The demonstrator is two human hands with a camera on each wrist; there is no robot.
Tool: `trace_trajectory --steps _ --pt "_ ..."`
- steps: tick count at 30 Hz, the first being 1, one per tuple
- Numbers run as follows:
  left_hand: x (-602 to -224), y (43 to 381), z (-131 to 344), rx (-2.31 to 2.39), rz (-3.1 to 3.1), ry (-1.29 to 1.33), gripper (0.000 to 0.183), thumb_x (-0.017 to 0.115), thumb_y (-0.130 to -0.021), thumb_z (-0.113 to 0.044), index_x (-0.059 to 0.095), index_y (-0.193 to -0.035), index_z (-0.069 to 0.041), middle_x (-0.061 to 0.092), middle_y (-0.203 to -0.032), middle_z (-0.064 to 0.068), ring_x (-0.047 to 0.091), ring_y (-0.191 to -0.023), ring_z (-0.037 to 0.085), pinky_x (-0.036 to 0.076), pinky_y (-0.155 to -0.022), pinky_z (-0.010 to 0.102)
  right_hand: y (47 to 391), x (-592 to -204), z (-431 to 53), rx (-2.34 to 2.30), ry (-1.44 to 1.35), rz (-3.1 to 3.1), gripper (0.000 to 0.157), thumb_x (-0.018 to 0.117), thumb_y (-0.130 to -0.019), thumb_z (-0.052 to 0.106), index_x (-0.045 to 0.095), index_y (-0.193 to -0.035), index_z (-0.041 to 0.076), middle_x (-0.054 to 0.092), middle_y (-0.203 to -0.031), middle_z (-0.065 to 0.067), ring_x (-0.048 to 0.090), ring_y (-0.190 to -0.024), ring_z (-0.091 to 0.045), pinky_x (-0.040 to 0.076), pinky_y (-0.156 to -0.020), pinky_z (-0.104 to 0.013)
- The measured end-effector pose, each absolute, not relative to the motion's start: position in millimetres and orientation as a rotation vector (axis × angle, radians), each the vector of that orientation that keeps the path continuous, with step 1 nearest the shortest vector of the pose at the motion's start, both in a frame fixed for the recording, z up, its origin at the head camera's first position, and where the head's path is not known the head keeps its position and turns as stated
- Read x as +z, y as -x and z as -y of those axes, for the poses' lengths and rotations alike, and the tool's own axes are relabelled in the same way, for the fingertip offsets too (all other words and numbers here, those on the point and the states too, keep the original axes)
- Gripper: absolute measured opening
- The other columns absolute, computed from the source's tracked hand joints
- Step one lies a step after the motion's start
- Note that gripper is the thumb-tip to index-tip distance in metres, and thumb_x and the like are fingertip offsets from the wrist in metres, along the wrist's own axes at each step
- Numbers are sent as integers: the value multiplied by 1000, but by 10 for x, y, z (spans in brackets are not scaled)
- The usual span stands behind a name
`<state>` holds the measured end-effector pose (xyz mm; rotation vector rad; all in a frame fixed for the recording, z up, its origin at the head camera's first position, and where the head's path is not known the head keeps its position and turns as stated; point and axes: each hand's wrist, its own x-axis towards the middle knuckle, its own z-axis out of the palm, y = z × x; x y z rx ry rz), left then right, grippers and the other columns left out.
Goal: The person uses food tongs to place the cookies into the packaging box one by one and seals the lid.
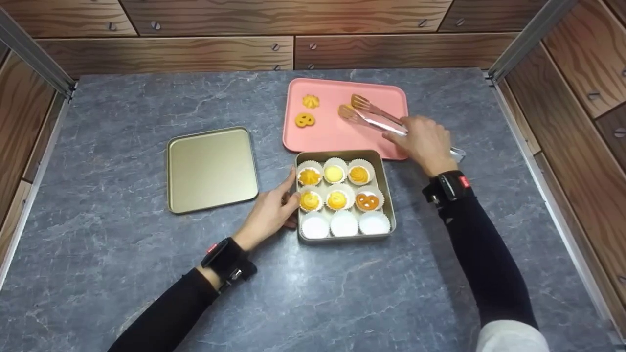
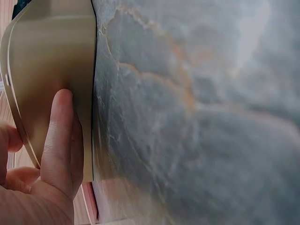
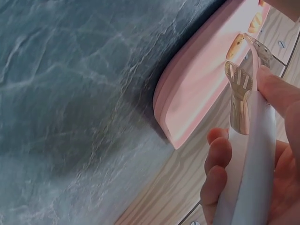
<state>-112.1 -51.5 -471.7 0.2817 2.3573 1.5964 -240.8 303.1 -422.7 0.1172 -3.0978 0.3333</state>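
Observation:
My right hand [image 1: 424, 142] grips metal tongs [image 3: 258, 154] with slotted, fork-like ends, fingers curled round the handles. The tong ends stand apart over the pink tray [image 1: 337, 142], one overlapping a yellow cookie [image 1: 344, 112]. A flower-shaped cookie [image 1: 310, 101] and a pretzel-shaped cookie [image 1: 305, 120] lie at the tray's left. My left hand [image 1: 269, 212] touches the left side of a square gold tin [image 1: 390, 205], a straight finger [image 2: 58, 126] against its outer wall. In the tin, the back and middle rows of paper cups hold cookies; the three front cups [image 1: 344, 224] show only white.
The tin's gold lid [image 1: 212, 171] lies on the grey marble-patterned table [image 1: 122, 264], left of the tin. Wood-patterned panels [image 1: 210, 53] border the table at the back and sides. The tray's front edge is right behind the tin.

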Motion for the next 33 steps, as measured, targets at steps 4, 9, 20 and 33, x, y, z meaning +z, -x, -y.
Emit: trace_trajectory --steps 4,9,20,33 --pt "-4716 1122 512 1594 -2353 -281 67 59 -106 -17 24 -164 -16 65 -87 14 67 -59 25 64 -54 32 2421 -4256 -3006 333 -117 3089 53 69 -93 59 71 -108 8 68 -99 -21 65 -90 -46 52 -71 -63" --pt "-4725 1123 512 1599 -2347 -280 68 59 -106 -17 23 -164 -16 65 -87 13 67 -60 25 64 -54 32 2416 -4276 -2989 339 -115 3083 53 68 -94 58 71 -110 7 67 -96 -22 65 -86 -46 53 -68 -62" --pt "-4719 1114 509 1609 -2335 -286 68 59 -106 -17 23 -164 -15 65 -87 13 67 -60 24 64 -55 32 2396 -4308 -3012 357 -150 3049 49 70 -95 55 72 -109 8 68 -94 -19 65 -82 -42 53 -65 -59" --pt "-4712 1116 517 1595 -2343 -289 68 58 -107 -17 22 -164 -16 65 -87 12 67 -62 24 64 -55 32 2334 -4280 -3062 422 -152 3045 51 70 -94 56 74 -115 9 71 -100 -17 67 -86 -39 55 -68 -57"
